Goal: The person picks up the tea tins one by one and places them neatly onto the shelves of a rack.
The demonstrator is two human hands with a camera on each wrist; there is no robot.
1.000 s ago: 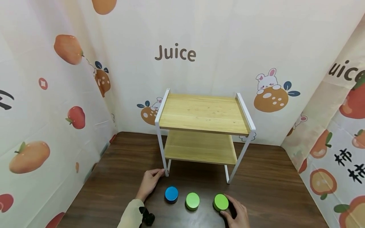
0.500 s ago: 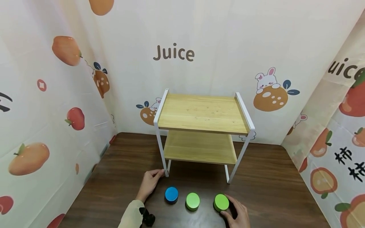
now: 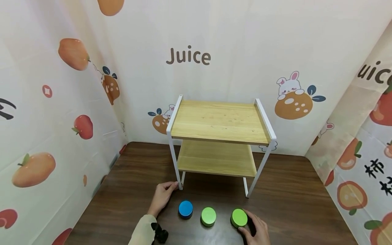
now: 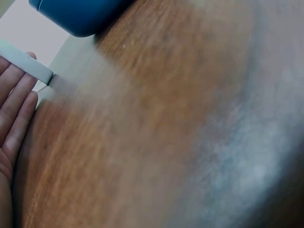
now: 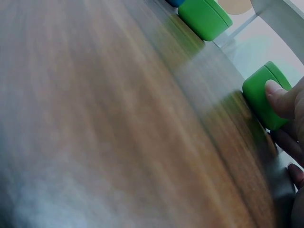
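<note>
A small two-tier shelf [image 3: 219,121] with wooden boards and white metal side frames stands on the table. My left hand [image 3: 162,196] holds its front left leg [image 3: 176,170] down near the foot; in the left wrist view the fingers [image 4: 19,114] pass behind the white bar. My right hand [image 3: 258,228] pinches the rightmost light-green round container [image 3: 239,217], low at the tabletop, its thumb [image 5: 280,97] pressed on the side. A second green round container [image 3: 208,216] sits in the middle, and a blue round container [image 3: 185,209] lies nearest my left hand.
Dark brown wood tabletop [image 3: 288,204] extends around the shelf. A fruit-printed cloth [image 3: 232,44] hangs behind and at both sides. A black strap [image 3: 160,234] sits at my left wrist, over a pale sleeve [image 3: 142,230].
Both hands keep the same hold, and the shelf and containers stay in place. Only the head view shifts slightly.
</note>
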